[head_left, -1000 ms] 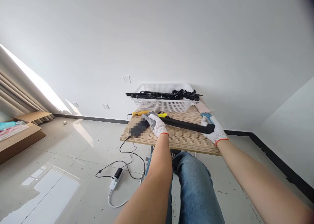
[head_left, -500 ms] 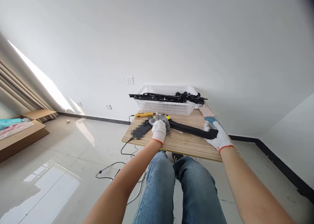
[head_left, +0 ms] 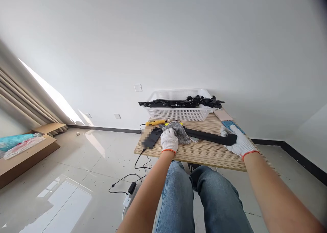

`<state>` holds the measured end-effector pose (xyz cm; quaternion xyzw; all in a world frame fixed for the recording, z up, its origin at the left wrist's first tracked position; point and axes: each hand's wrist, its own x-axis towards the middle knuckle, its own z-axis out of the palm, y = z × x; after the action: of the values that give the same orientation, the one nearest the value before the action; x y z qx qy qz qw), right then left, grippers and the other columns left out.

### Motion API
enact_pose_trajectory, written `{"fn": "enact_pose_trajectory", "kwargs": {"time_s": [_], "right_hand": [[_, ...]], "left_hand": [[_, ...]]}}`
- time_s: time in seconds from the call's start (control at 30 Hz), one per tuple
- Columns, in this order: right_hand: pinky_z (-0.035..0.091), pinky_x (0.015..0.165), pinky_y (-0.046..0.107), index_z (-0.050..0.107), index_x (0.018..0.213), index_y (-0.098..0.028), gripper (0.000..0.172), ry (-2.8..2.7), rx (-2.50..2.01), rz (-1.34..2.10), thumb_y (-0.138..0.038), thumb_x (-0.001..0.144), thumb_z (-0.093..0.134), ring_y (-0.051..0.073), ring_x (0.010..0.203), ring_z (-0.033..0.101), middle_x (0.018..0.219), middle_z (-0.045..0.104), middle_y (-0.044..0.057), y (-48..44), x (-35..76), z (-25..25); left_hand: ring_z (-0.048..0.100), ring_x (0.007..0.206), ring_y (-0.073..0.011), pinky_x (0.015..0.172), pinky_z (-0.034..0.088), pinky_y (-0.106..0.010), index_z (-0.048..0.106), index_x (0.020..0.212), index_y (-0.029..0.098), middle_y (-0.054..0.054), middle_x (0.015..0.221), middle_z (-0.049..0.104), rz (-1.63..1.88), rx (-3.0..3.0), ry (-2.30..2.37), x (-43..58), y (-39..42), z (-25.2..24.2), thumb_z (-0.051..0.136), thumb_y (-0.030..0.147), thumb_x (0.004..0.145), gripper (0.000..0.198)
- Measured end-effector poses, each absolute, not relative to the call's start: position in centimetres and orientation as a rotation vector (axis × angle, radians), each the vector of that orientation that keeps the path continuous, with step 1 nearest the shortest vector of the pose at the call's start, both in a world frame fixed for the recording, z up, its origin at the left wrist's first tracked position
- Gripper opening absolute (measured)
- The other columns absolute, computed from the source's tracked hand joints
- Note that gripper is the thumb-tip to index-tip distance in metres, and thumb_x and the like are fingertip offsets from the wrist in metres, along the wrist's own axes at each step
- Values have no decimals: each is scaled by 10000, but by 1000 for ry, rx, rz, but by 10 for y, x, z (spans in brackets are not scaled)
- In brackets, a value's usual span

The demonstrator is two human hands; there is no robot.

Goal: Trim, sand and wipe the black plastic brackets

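Note:
My left hand [head_left: 169, 142], in a white knit glove with an orange cuff, is closed on a grey cloth [head_left: 181, 132]. The cloth lies over the left end of a long black plastic strip [head_left: 206, 136], hiding that end. My right hand [head_left: 239, 144], gloved the same way, grips the strip's wider right end. The strip slants across the wood-grain table [head_left: 204, 154]. Left of my left hand lies a dark phone [head_left: 154, 138], partly blurred out. A yellow corded tool [head_left: 155, 123] rests just beyond the cloth.
A white plastic basket [head_left: 178, 115] at the table's back holds several black strips [head_left: 168, 103] that jut past its sides. A blue item [head_left: 227, 125] and a pale pink pad [head_left: 223, 115] lie at the right edge. Cables and a power strip [head_left: 130, 197] are on the floor.
My left hand has shifted slightly left along the strip, and more of the cloth now spreads to its right. My right hand keeps its grip. The whole view has turned a little left.

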<state>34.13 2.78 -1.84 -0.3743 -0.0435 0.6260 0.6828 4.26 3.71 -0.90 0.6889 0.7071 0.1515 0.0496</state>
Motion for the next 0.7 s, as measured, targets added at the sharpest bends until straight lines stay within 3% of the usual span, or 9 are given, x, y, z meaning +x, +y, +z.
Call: {"fn": "enact_pose_trajectory", "kwargs": {"time_s": [0.17,0.3,0.43,0.57,0.7], "right_hand": [[577,437,219,676,986,-142,316,-47,-902,1423,-406,1038,510,129,446,611,652,688,54,23,336,-10],[569,454,194,670,1000,-168,313,-39,-897,1440,-438,1036,516,109,454,600,663,685,31,21,331,-4],[570,468,187,661,970,-161,305,-44,-906,1434,-422,1038,519,100,460,597,670,693,34,20,329,-1],[577,471,197,669,981,-170,284,-50,-897,1454,-411,1035,529,104,475,606,679,697,28,20,330,0],[581,463,215,672,982,-162,276,-37,-910,1474,-401,1029,541,116,477,611,686,701,43,22,331,0]], "left_hand": [[584,1221,-336,1144,256,-582,605,1106,200,-148,1214,669,702,1899,2164,41,40,-6,560,218,898,213],[617,1196,-292,1078,401,-464,618,1066,229,-124,1212,687,1027,1589,2122,31,50,-5,547,190,889,194],[697,970,-203,865,525,-338,555,1238,274,-57,1115,720,1394,1117,2058,14,60,-6,429,205,938,332],[674,792,-184,746,529,-329,545,1236,246,-46,966,690,1647,781,1934,-11,65,0,423,250,923,336],[666,835,-177,732,550,-348,475,1368,232,-67,1044,653,1904,874,1599,-49,76,31,224,299,1001,450]]}}
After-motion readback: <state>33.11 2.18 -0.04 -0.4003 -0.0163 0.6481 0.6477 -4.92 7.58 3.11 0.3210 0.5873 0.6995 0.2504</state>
